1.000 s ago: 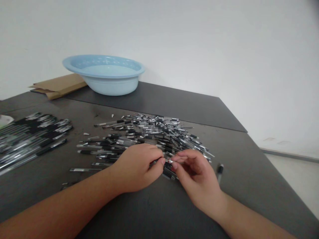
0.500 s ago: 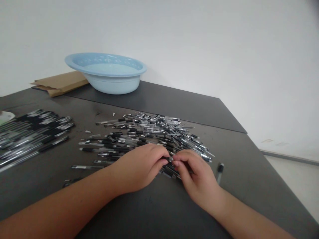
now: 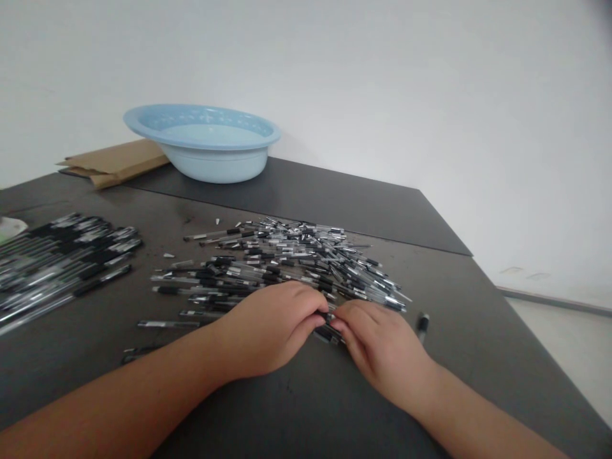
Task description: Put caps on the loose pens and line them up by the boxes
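Note:
A loose heap of black and clear pens lies in the middle of the dark table. My left hand and my right hand meet at the near edge of the heap, fingertips pressed together. Both are closed round a small pen part that barely shows between them. A single black pen cap lies just right of my right hand.
A second, tidier pile of pens lies at the left edge. A pale blue plastic basin stands at the back, beside flat brown cardboard. Small white bits are scattered near the heap. The table's right edge drops to a light floor.
My right hand has turned palm down and closed against my left hand; the silver pen tip that showed between the fingers is now almost hidden. Both hands have sunk slightly toward the table.

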The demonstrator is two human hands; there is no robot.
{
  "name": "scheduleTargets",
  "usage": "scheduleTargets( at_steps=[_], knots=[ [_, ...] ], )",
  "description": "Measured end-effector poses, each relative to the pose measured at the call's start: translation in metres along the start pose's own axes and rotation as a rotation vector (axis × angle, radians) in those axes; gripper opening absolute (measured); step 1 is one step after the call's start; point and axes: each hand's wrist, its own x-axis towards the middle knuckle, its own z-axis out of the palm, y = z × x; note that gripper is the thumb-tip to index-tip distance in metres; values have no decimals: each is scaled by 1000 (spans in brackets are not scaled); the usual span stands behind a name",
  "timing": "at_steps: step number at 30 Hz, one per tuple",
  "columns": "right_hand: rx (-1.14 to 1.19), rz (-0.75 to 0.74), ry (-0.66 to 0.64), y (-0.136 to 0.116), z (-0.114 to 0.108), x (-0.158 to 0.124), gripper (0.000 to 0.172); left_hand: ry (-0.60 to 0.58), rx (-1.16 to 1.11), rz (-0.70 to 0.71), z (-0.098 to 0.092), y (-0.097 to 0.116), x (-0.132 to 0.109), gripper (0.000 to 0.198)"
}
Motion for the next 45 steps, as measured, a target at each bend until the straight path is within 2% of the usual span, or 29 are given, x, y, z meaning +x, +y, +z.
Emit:
scheduleTargets(
  at_steps=[2, 4, 6, 9, 13, 22, 27, 33, 37, 40, 44, 45],
  knots=[
    [3, 48, -25, -3, -3, 1, 15, 10, -16, 4, 0, -1, 0, 18],
    [27, 62, 5, -5, -5, 0, 13, 30, -33, -9, 0, -2, 0, 19],
    [49, 30, 38, -5, -6, -1, 15, 33, -35, -25, 0, -3, 0, 18],
    [80, -27, 22, -3, -5, -2, 13, 4, -22, -37, 0, -4, 0, 17],
    [111, 6, 38, -1, -2, -2, 17, -2, -38, -35, 2, -5, 0, 17],
    [-60, -86, 53, 2, 0, -5, 22, -12, -57, -46, 2, -7, 0, 16],
    [-88, -54, 89, -2, -1, -2, 16, -2, -65, -28, 2, -3, 0, 16],
    [-75, -33, 92, -9, 1, 1, 19, -6, -13, 3, 3, -1, 0, 18],
    [3, 17, 95, -11, 5, 0, 19, -19, 41, 19, 3, 0, 1, 19],
    [70, 76, 99, -3, -2, -2, 14, 20, 43, 12, 3, -1, 0, 17],
    [123, 250, 287, 23, -26, 10, 23, 111, 38, -30, 1, -2, -1, 19],
    [140, 284, 291, 29, -32, 20, 25, 122, 47, -32, 1, -3, -2, 20]
  ],
)
